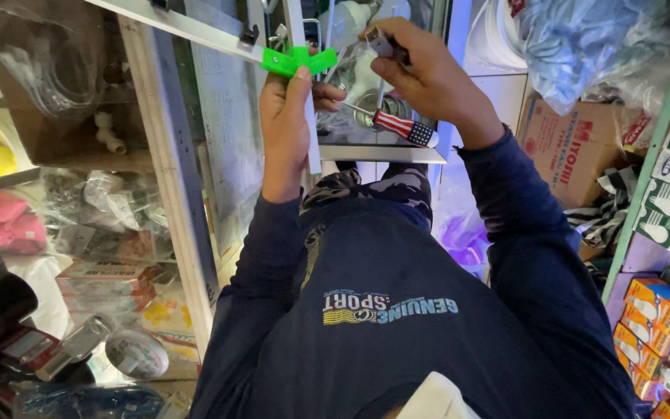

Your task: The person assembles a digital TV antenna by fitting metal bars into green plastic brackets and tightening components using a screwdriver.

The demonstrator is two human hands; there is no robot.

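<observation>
My left hand is closed around a white upright strip, with the thumb pressed up against a bright green plastic corner piece. That green piece caps a long pale metal bar running up to the left. My right hand pinches a small dark metal piece at its fingertips, just right of the green piece. A screwdriver with a striped, starred handle sits just under the right hand, its shaft pointing at the left fingers. I cannot tell which hand holds it.
A glass-fronted cabinet on the left holds bagged fittings and packets. Clear bags of white pipe parts hang behind the hands. A brown cardboard box and stacked small bulb boxes fill the right. My dark blue sweatshirt covers the foreground.
</observation>
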